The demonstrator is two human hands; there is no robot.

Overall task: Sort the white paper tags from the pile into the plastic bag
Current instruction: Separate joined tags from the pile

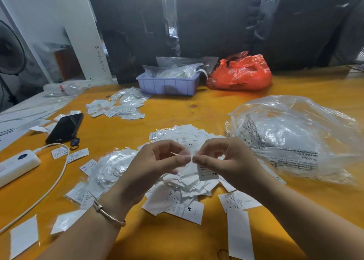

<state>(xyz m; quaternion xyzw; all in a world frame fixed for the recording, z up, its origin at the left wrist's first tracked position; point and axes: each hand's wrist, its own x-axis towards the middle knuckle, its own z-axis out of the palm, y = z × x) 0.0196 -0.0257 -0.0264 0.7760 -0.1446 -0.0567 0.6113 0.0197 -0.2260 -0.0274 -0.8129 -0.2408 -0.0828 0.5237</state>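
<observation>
Both hands above tag pile [183, 183]: left hand [155, 167] and right hand [226, 161] pinch a white XS tag [207, 174], possibly sleeved; clear plastic bag [295, 139] right of pile

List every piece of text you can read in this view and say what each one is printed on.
"XS": tag held by the right hand.
"XS": tag atop the pile, beyond the hands.
"M": tag at the pile's near edge.
"S": tag just above it.
"ATTENZIONE": clear plastic bag; its other print is too small.
Handwriting on the white panel: illegible.
</observation>
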